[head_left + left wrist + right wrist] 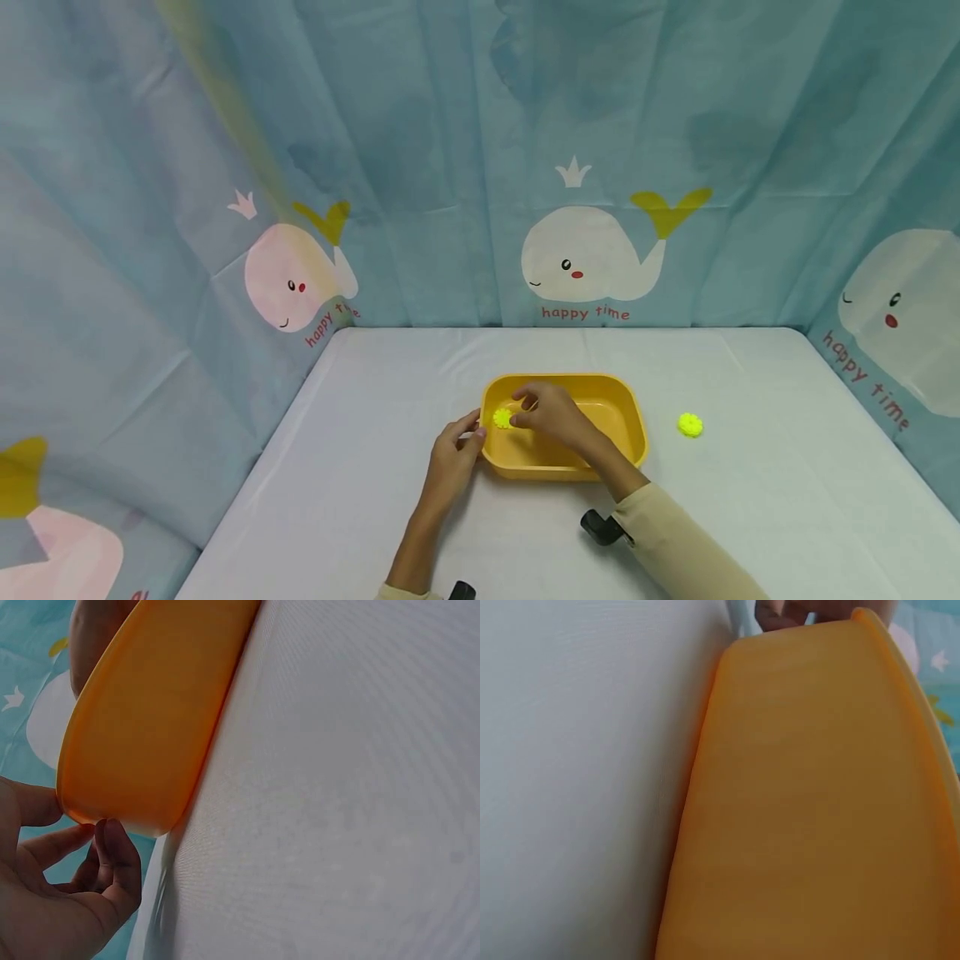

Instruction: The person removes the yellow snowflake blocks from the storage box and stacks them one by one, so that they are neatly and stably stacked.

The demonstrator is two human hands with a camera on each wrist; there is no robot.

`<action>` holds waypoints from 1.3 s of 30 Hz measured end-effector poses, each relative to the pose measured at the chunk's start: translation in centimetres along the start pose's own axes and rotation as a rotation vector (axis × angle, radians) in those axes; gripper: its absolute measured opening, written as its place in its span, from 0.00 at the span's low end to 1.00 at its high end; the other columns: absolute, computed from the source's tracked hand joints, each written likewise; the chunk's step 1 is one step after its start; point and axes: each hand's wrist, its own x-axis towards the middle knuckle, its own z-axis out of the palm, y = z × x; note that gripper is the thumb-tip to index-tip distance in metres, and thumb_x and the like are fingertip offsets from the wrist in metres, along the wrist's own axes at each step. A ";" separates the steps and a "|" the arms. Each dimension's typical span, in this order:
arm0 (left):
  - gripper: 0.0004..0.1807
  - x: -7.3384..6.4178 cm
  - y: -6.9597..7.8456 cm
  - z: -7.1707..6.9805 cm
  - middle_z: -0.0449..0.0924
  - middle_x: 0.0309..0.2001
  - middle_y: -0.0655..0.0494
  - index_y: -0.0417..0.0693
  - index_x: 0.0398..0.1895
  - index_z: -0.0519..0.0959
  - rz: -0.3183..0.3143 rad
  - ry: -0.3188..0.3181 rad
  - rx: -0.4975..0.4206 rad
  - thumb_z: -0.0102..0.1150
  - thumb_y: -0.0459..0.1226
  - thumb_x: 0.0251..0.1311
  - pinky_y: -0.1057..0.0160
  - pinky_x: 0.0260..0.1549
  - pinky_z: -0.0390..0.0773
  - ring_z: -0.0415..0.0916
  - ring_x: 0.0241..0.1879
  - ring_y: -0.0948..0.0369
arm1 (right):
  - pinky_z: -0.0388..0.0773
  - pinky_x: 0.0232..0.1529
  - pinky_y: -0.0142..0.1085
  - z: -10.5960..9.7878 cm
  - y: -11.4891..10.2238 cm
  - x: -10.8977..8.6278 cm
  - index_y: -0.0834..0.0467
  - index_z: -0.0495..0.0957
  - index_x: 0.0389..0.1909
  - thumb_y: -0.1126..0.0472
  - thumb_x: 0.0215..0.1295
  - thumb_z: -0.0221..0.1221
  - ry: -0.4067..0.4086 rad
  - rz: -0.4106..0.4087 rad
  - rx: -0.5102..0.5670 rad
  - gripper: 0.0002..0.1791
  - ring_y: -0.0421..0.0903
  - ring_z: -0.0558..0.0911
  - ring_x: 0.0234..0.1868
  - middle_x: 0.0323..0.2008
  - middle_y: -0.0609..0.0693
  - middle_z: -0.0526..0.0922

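Note:
A yellow rectangular tray stands on the white table. My left hand is at its left end, bent fingers against the outer wall and thumb at the rim; in the left wrist view those fingers touch the tray's end wall. Inside the tray, at its left end, is a bright yellow flower-shaped piece. Over the tray my right hand reaches in, thumb and forefinger apart, close beside that piece. The right wrist view shows the tray's side wall; it hides the right hand's fingers.
A second bright yellow flower-shaped piece lies on the white table, right of the tray. Blue curtains printed with whales hang behind the table and along its sides.

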 end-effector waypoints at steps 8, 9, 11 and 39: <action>0.24 0.1 -0.1 0.0 0.74 0.58 0.44 0.45 0.74 0.76 0.010 -0.009 -0.012 0.56 0.39 0.79 0.67 0.47 0.87 0.82 0.56 0.47 | 0.85 0.55 0.48 0.6 -0.3 0.7 0.63 0.86 0.54 0.64 0.59 0.76 -0.077 0.027 -0.041 0.22 0.52 0.83 0.48 0.46 0.59 0.87; 0.24 0.1 -0.1 0.0 0.74 0.58 0.44 0.45 0.74 0.76 0.009 -0.007 -0.009 0.56 0.39 0.79 0.67 0.47 0.87 0.82 0.56 0.47 | 0.85 0.55 0.49 0.7 -0.3 0.8 0.63 0.85 0.54 0.65 0.58 0.77 -0.083 0.031 -0.052 0.22 0.53 0.83 0.48 0.46 0.59 0.87; 0.24 0.1 -0.1 0.0 0.75 0.58 0.45 0.45 0.74 0.76 0.008 -0.005 -0.003 0.56 0.40 0.79 0.68 0.47 0.87 0.82 0.56 0.48 | 0.84 0.56 0.49 0.7 -0.3 0.9 0.63 0.85 0.54 0.65 0.58 0.77 -0.094 0.037 -0.071 0.23 0.53 0.83 0.48 0.46 0.59 0.86; 0.24 0.0 -0.2 0.0 0.76 0.57 0.45 0.44 0.73 0.77 0.024 0.006 0.003 0.56 0.39 0.78 0.68 0.45 0.87 0.83 0.53 0.48 | 0.85 0.50 0.43 2.4 0.1 2.5 0.65 0.87 0.52 0.68 0.56 0.77 -0.147 0.008 -0.196 0.21 0.49 0.78 0.40 0.40 0.55 0.85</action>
